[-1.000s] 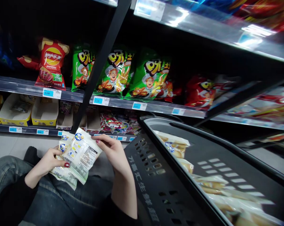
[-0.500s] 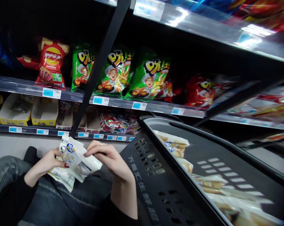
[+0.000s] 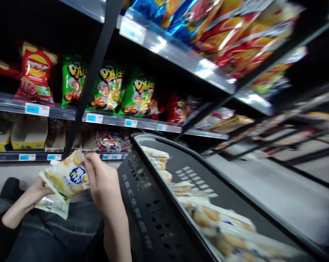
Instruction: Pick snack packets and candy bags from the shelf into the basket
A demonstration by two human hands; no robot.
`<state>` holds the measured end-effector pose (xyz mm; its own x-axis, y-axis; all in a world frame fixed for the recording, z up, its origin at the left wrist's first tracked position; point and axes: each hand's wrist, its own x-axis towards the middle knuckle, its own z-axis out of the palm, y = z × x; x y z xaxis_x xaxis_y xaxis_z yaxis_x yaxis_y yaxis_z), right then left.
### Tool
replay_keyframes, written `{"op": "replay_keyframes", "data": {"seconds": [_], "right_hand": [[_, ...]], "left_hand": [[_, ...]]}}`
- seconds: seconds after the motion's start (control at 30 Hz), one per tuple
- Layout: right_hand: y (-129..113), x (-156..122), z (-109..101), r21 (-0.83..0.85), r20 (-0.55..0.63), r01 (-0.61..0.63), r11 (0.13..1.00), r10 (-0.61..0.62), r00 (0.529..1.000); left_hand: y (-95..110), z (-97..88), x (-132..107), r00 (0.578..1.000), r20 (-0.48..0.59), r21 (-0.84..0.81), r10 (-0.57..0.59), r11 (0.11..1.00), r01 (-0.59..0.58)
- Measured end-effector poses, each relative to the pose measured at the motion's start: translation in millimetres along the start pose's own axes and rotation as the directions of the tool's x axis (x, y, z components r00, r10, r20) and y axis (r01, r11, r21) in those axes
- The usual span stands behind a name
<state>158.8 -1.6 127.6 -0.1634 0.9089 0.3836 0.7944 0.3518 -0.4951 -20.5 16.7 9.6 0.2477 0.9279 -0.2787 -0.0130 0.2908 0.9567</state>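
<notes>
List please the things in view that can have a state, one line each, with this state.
Left hand: closed on the lower packet, partly hidden.
Right hand: pinching the front packet at its edge.
Front packet: tilted, printed side visible; sealed or not, unclear.
Lower packet: partly covered.
Basket: open at the top, holding snack packets.
Red bag: upright.
Green bags: upright.
Yellow carton: open at the top.
</notes>
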Motion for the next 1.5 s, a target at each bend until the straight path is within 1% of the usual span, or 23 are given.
{"op": "replay_keyframes", "data": {"seconds": [0.07,0.13,0.27,0.33,0.4,0.5,0.53,0.6,0.67,0.73,0.8,0.83,0.87,0.93,1.0,1.07,1.13,1.2,1.27,1.37,1.43,1.47,1.5], "right_hand": [[1,0,-2,-0.115,0.049,-0.028,0.993,0.034,0.998],[5,3,-1,-0.161,0.122,-0.03,0.986,0.05,0.991],[12,11,3,-0.053,0.219,-0.006,0.999,0.017,0.976],[13,13,3,-0.005,0.265,-0.017,1.0,0.018,0.964],[10,13,2,0.004,0.354,-0.029,1.0,0.026,0.935],[-3,12,-9,-0.09,0.466,0.022,0.996,0.022,0.885],[-11,15,-17,-0.143,0.47,0.056,0.988,0.019,0.882],[-27,27,-44,-0.253,0.422,0.112,0.961,0.006,0.906],[-40,51,-85,-0.349,0.331,0.123,0.929,-0.001,0.944],[-43,80,-134,-0.522,0.198,0.043,0.852,0.072,0.977],[-30,107,-179,-0.729,0.17,-0.004,0.685,0.187,0.968],[-18,115,-196,-0.809,0.194,0.0,0.587,0.266,0.944],[-3,120,-209,-0.835,0.207,0.002,0.551,0.31,0.928],[33,118,-221,-0.855,0.241,0.009,0.518,0.382,0.892],[68,103,-219,-0.863,0.278,0.021,0.505,0.44,0.854],[97,84,-209,-0.858,0.319,0.035,0.513,0.477,0.819],[116,67,-196,-0.842,0.366,0.051,0.537,0.499,0.786],[128,54,-181,-0.823,0.412,0.072,0.563,0.506,0.758],[134,45,-168,-0.811,0.443,0.092,0.578,0.505,0.741],[137,41,-157,-0.813,0.453,0.114,0.571,0.499,0.738],[131,48,-157,-0.825,0.444,0.13,0.55,0.488,0.752],[125,55,-159,-0.833,0.435,0.141,0.536,0.475,0.765],[116,65,-161,-0.84,0.422,0.153,0.521,0.45,0.787]], "left_hand": [[2,-1.0,-4,0.996,0.083,-0.052,-0.032,0.998,0.036],[4,-1.5,-8,0.984,0.171,-0.103,-0.043,0.993,0.062],[7,0.4,-16,0.961,0.273,-0.135,-0.04,0.988,0.08],[8,1.5,-17,0.96,0.28,-0.141,-0.018,0.988,0.06],[6,1.9,-14,0.967,0.249,-0.109,0.052,0.994,-0.026],[1,0.7,-9,0.969,0.185,-0.001,0.165,0.986,-0.168],[-2,-0.1,-8,0.968,0.165,0.028,0.187,0.981,-0.194],[-8,-2.7,-5,0.977,0.099,0.055,0.191,0.979,-0.197],[-15,-6.5,-3,0.991,0.012,0.024,0.131,0.991,-0.131],[-20,-10.7,0,0.998,-0.049,-0.062,0.035,0.997,-0.038],[-23,-14.4,2,0.997,-0.07,-0.131,-0.019,0.991,0.009],[-24,-15.9,4,0.997,-0.078,-0.141,-0.02,0.99,0.009],[-24,-17.0,5,0.996,-0.083,-0.139,-0.016,0.99,0.004],[-24,-18.1,6,0.996,-0.089,-0.128,-0.005,0.992,-0.006],[-23,-17.8,7,0.997,-0.082,-0.146,0.0,0.989,-0.012],[-24,-16.4,7,0.998,-0.066,-0.179,0.007,0.984,-0.019],[-24,-14.6,7,0.999,-0.046,-0.194,0.012,0.981,-0.02],[-23,-12.6,6,0.998,-0.046,-0.188,0.043,0.981,-0.051],[-19,-10.4,4,0.993,-0.064,-0.182,0.101,0.977,-0.111],[-12,-6.3,0,0.983,-0.068,-0.196,0.172,0.963,-0.182],[-7,-3.3,-2,0.979,-0.044,-0.223,0.199,0.953,-0.204],[-6,-2.0,-3,0.976,-0.031,-0.234,0.214,0.948,-0.215],[-5,-1.0,-3,0.969,-0.049,-0.249,0.241,0.937,-0.246]]}}
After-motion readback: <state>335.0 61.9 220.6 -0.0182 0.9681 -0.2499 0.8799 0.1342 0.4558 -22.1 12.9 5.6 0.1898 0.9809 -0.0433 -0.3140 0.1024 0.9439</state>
